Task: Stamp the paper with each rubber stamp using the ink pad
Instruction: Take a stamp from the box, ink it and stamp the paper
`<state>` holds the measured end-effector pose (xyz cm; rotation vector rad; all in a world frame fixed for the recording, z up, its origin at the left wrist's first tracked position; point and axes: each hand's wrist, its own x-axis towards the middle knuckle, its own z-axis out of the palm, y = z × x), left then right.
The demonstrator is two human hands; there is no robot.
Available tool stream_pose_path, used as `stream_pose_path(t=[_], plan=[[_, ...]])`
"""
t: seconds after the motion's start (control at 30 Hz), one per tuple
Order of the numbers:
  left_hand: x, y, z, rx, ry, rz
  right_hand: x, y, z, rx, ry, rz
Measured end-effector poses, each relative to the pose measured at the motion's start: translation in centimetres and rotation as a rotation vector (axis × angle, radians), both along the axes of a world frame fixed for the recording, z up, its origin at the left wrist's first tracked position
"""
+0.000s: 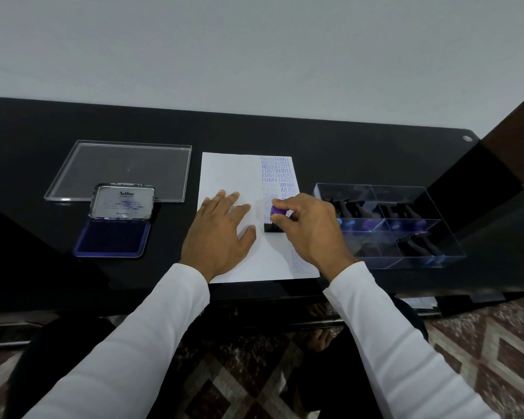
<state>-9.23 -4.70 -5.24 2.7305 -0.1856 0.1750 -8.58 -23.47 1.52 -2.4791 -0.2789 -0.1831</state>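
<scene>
A white paper (229,172) lies on the black desk, its right side covered with blue prints such as SAMPLE, AMENDED and AIR MAIL. My left hand (220,234) rests flat on the sheet with fingers spread. My right hand (307,229) pinches a rubber stamp (273,220) with a purple knob and a black base; the base stands on the paper among the prints. The open ink pad (112,237), blue with its metal lid tilted up, sits to the left of the paper.
A clear compartment box (406,261) with several more black and purple stamps stands right of the paper. Its clear lid (121,169) lies flat at the back left, behind the ink pad. The desk's front edge runs just below the sheet.
</scene>
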Motion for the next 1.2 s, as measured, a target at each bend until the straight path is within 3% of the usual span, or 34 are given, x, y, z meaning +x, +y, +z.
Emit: stream_pose_path(t=[1.2], plan=[[-0.01, 0.00, 0.00, 0.000, -0.005, 0.009, 0.06, 0.13, -0.19, 0.029, 0.041, -0.031]])
